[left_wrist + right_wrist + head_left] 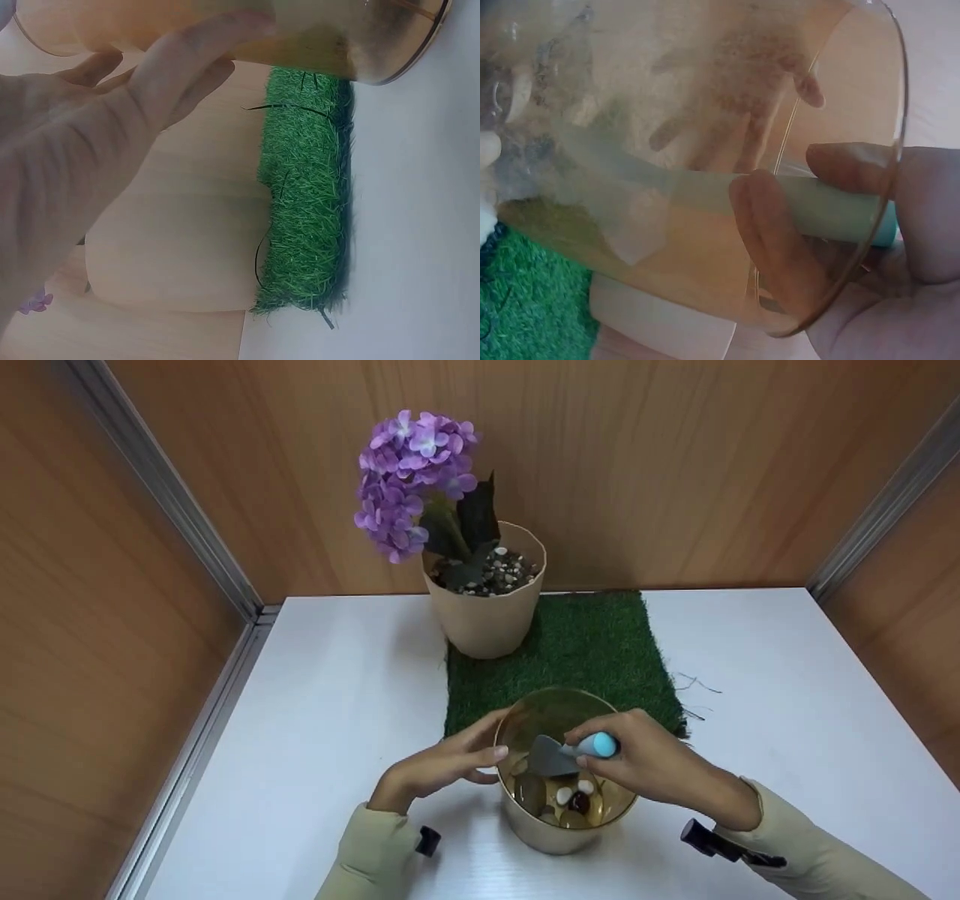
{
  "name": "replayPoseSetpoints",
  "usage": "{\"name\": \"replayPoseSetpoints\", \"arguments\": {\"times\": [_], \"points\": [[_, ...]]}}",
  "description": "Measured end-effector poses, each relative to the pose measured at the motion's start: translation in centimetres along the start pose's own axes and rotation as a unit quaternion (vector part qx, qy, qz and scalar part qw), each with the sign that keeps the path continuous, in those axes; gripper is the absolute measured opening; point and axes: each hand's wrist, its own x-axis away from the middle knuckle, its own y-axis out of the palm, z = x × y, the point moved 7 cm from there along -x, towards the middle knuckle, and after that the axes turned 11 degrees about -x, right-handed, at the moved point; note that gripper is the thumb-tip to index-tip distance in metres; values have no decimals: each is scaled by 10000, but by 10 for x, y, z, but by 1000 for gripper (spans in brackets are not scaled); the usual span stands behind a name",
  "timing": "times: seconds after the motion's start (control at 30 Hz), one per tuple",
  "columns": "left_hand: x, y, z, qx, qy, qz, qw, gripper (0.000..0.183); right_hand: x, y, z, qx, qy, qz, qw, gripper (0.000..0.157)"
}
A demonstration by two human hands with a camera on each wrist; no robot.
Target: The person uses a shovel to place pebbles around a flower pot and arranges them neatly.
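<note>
At a white tabletop between wood-grain panels, I grip a small grey-bladed, blue-ended trowel in my right hand, over pebbles inside a round, see-through amber tub.

My left hand lies spread against the tub's outer side. The head view takes in the whole purple-flowered beige pot; the right-wrist view shows my left fingers, blurred, through the tub.

The trowel has a grey blade and a handle tipped bright blue; the container is amber. The flowers are purple, the pot beige, the grass mat green, the tabletop white, the walls wood-grained brown.
</note>
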Motion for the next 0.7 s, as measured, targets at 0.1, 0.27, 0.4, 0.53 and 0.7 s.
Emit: {"name": "replayPoseSetpoints", "arguments": {"times": [0.1,0.27,0.4,0.53,0.7], "points": [[1,0,-2,56,-35,14,10000,56,-1,4,-1,40,40,-33,10000,21],[2,0,-2,47,-52,27,10000,56,-3,10,-1,148,100,-38,9998,20],[2,0,0,50,-50,30,10000,55,-5,12,-2,202,114,-24,9997,20],[2,0,1,43,-51,45,10000,57,-6,10,-1,177,155,54,9997,18],[2,0,1,32,-66,76,9999,57,-6,8,1,111,236,115,9996,17]]}}
